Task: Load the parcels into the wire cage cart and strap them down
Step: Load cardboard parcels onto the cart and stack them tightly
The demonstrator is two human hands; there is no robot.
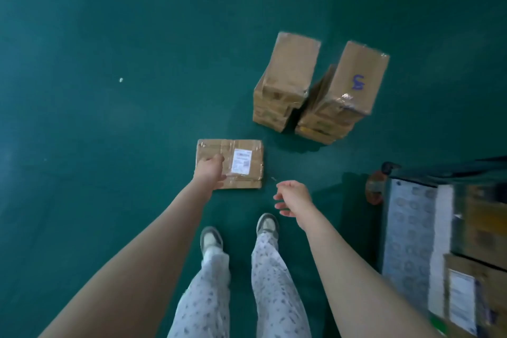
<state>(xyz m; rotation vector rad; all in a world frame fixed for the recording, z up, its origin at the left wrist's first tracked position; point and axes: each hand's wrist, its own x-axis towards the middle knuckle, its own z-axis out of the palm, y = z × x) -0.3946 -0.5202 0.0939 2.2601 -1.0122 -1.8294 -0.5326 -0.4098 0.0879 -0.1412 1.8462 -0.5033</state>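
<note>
A flat cardboard parcel [241, 151] with a white label lies on the green floor in front of my feet. My left hand [210, 170] is over its left part, fingers bent down toward it; whether they grip it I cannot tell. My right hand [292, 196] hovers to the right of the parcel, fingers relaxed and holding nothing. Beyond stand two stacks of taped brown parcels, the left stack [286, 79] and the right stack [347, 90] with blue writing on top. The cart [411, 225] with parcels inside is at the right edge.
The cart has an orange-hubbed wheel [374, 186] at its near corner. Labelled parcels [474, 293] sit inside it. My two feet in grey shoes [238, 233] stand just behind the flat parcel. Green floor [109, 90] stretches to the left and far side.
</note>
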